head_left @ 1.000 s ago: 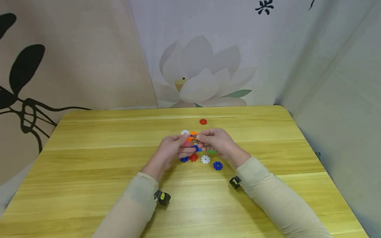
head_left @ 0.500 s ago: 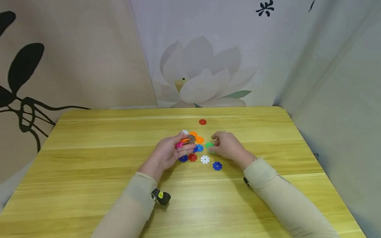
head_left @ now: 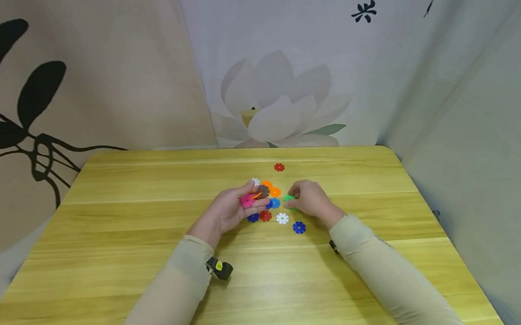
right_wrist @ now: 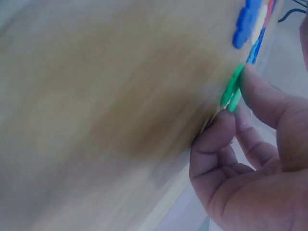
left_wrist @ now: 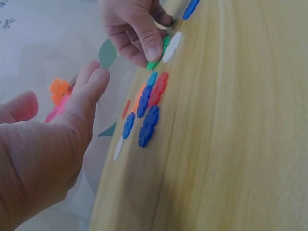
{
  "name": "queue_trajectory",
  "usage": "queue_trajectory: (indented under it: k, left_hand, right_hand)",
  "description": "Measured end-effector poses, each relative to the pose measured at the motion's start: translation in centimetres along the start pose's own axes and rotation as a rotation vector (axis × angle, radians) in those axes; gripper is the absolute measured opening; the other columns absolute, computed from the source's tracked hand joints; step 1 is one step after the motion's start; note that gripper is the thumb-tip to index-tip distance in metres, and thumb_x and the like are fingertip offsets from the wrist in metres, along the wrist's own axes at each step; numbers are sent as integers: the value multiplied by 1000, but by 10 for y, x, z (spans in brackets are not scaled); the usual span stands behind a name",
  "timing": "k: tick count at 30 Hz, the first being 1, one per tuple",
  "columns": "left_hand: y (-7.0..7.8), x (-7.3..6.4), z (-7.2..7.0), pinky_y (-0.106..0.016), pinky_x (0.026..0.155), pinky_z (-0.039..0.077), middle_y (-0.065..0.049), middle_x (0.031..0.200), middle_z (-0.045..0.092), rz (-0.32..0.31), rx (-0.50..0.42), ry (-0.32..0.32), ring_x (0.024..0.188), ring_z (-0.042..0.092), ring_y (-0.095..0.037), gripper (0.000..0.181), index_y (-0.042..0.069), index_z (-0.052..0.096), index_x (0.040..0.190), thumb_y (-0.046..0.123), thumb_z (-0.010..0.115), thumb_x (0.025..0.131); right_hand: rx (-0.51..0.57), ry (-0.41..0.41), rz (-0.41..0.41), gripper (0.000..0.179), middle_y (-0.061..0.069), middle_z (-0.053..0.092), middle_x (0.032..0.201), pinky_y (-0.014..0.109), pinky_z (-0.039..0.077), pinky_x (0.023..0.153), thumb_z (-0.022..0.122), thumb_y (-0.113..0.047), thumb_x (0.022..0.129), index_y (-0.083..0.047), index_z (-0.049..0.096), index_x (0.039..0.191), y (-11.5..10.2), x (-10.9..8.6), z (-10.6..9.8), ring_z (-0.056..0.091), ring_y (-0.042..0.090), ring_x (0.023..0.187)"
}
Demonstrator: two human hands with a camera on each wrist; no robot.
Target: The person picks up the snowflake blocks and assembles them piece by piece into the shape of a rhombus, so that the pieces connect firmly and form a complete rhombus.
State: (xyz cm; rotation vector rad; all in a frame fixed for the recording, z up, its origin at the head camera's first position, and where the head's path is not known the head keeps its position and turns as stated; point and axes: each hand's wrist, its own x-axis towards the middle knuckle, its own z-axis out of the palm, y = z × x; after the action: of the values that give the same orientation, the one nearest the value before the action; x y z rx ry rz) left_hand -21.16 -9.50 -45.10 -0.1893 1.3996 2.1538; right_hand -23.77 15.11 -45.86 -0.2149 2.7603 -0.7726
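Observation:
My left hand (head_left: 228, 208) is palm up with its thumb raised and fingers fairly straight. A pink notched snowflake disc (head_left: 247, 201), an orange disc seen edge-on (head_left: 256, 196) and a brown disc (head_left: 264, 191), apparently joined, rest on its fingers. To the right, my right hand (head_left: 314, 199) pinches a green snowflake disc (right_wrist: 233, 89) between thumb and forefinger, at the tabletop; a second green edge shows beside it. Whether the green disc is lifted I cannot tell. In the left wrist view, the orange disc (left_wrist: 60, 91) appears beyond the fingers.
Between and below the hands lie a light blue disc (head_left: 275, 203), orange disc (head_left: 275, 192), red disc (head_left: 265, 215), white disc (head_left: 282, 218) and blue disc (head_left: 299, 227). Another red disc (head_left: 279, 167) lies farther back. A printed curtain (head_left: 143, 75) hangs behind the wooden table (head_left: 133, 233).
My right hand has left the joined discs, moved right and taken the green disc in a pinch. My left hand has loosened, and its discs have turned so the pink one faces up.

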Motion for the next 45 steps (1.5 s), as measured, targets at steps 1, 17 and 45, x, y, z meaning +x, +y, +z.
queue_trajectory:
  k: [1,17,45]
  left_hand:
    - [-1,0,0,-36,101,62,-21,157,54,-1,-2,0,117,77,-28,52,-5,49,151,32,52,114]
    - [-1,1,3,-30,93,65,-27,149,61,-31,24,43,94,82,-17,44,-7,52,149,18,56,113]
    - [-1,-5,5,-29,92,66,-30,146,63,-48,94,79,92,82,-17,40,-6,58,145,18,56,113]
  right_hand:
    - [18,2,3,31,10,74,110,39,60,92,84,-28,96,-6,74,116,1,0,-2,65,24,98]
    - [489,-1,-73,14,10,73,109,47,67,93,76,-17,101,-11,75,114,-18,-4,-13,75,33,104]
    - [378,112,-204,6,5,81,101,22,59,70,80,-11,96,-13,83,101,-27,-11,2,73,28,89]
